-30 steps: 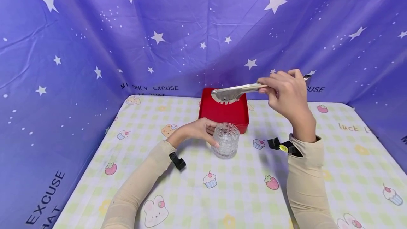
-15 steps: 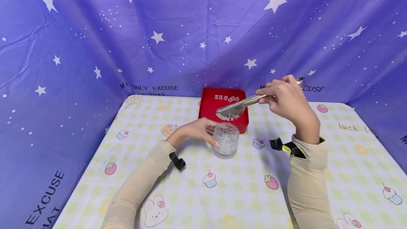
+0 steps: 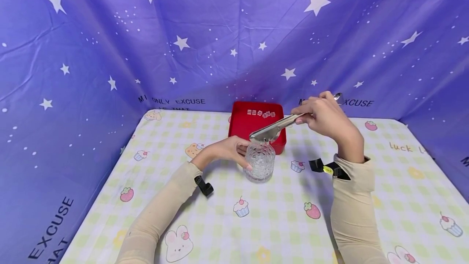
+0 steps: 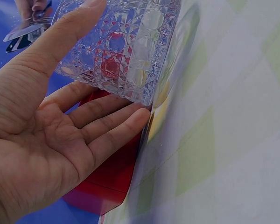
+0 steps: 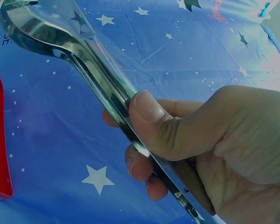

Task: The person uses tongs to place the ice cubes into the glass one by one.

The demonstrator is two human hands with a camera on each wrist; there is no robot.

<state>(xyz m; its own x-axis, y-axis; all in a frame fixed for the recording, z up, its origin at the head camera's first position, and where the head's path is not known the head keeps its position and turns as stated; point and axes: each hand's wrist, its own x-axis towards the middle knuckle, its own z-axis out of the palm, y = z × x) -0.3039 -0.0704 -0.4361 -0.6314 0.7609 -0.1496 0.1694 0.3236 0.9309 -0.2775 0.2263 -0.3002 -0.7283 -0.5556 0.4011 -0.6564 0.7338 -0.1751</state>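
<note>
My left hand [image 3: 228, 150] holds a clear, textured drinking glass [image 3: 260, 166], thumb on the near side and fingers behind it. The glass stands upright on the table. In the left wrist view the fingers [image 4: 109, 128] reach along its lower wall. Gripped in my right hand [image 3: 324, 117] are metal serving tongs [image 5: 100, 88], sloping down to the left. Their head overlaps the glass's rim in the head view. A small clear piece [image 4: 36, 33] shows at the tongs' head in the left wrist view. Clear cubes [image 3: 254, 112] lie along the back of a red tray [image 3: 239, 127].
The red tray stands right behind the glass. A checked tablecloth [image 3: 205, 223] with cartoon prints covers the table. A purple star-patterned curtain [image 3: 205, 64] rises along the back and sides. Black wrist straps [image 3: 203, 185] sit over both sleeves.
The tongs have come down and toward me from above the tray to the glass's rim, uncovering the cubes in the tray. My left hand and the glass have stayed in place.
</note>
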